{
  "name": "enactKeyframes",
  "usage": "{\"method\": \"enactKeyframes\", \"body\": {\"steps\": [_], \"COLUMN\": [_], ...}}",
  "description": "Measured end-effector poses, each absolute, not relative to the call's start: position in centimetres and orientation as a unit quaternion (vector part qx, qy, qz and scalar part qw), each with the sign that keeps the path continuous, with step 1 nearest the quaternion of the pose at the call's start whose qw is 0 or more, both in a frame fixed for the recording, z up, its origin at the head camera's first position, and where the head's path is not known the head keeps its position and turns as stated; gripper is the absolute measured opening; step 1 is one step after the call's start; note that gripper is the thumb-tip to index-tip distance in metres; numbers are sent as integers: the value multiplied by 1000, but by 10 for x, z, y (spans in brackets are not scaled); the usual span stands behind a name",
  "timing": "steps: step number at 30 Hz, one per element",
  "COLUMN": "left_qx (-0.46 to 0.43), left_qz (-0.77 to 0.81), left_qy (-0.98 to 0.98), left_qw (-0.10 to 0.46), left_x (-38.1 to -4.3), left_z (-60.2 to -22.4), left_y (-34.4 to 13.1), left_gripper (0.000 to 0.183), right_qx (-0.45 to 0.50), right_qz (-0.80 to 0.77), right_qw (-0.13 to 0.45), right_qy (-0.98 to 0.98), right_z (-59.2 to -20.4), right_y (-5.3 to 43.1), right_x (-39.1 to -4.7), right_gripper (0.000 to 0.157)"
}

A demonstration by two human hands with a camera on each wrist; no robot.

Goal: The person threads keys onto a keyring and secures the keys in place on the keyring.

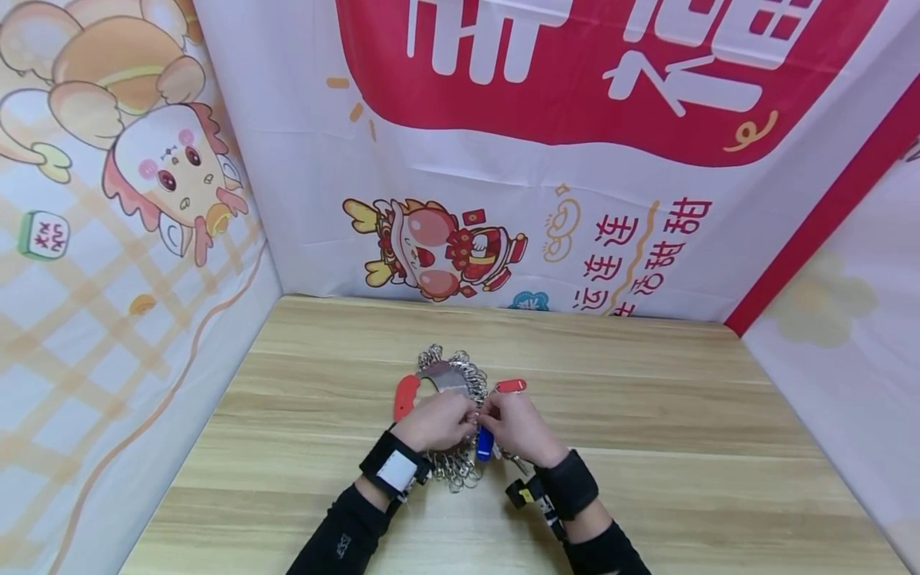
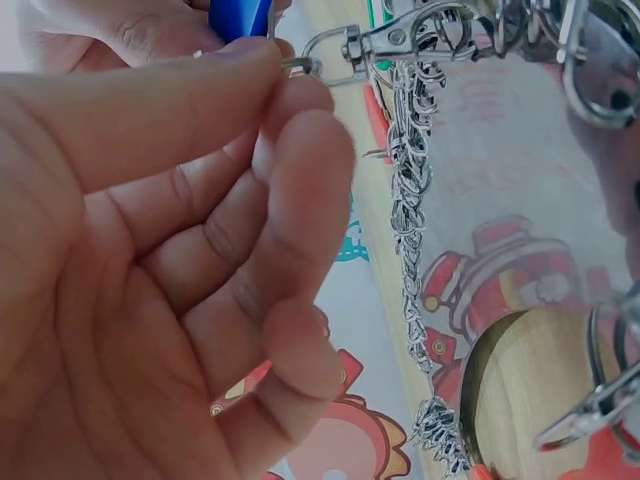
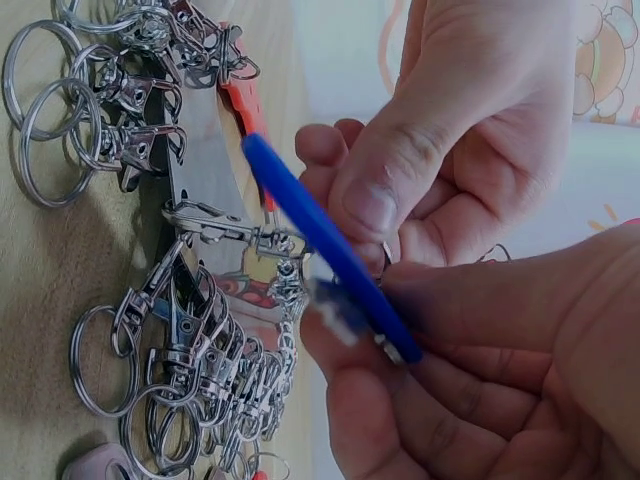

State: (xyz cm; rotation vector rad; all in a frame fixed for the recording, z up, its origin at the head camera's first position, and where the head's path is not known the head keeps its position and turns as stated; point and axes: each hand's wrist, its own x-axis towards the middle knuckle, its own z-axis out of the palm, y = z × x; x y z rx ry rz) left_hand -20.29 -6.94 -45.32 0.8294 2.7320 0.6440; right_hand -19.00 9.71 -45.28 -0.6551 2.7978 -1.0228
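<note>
Swivel clasps with split rings hang along the edge of a shiny metal plate, which has a red part at its left. My left hand pinches a split ring between thumb and forefinger; in the left wrist view that ring joins a silver swivel clasp hooked to the row. Close against it, my right hand holds a blue key tag by thumb and fingers. The tag stands edge-on in the right wrist view and partly hides the fingertips and ring.
A red key tag lies just beyond my right hand. Some metal pieces lie under the right wrist. Part of a pale pinkish tag shows low in the right wrist view. Printed cloth walls surround the wooden table at back and sides.
</note>
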Motion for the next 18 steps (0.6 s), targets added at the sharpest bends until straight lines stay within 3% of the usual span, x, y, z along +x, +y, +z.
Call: {"method": "enactKeyframes", "body": {"steps": [18], "left_qx": [281], "left_qz": [250], "left_qy": [920], "left_qw": [109], "left_x": [-205], "left_z": [-455], "left_y": [-70], "left_gripper": [25], "right_qx": [-202], "right_qz": [-339], "right_qw": [44], "right_qy": [918], "right_z": [-453], "right_y": [96], "right_x": [-190], "right_gripper": [6]}}
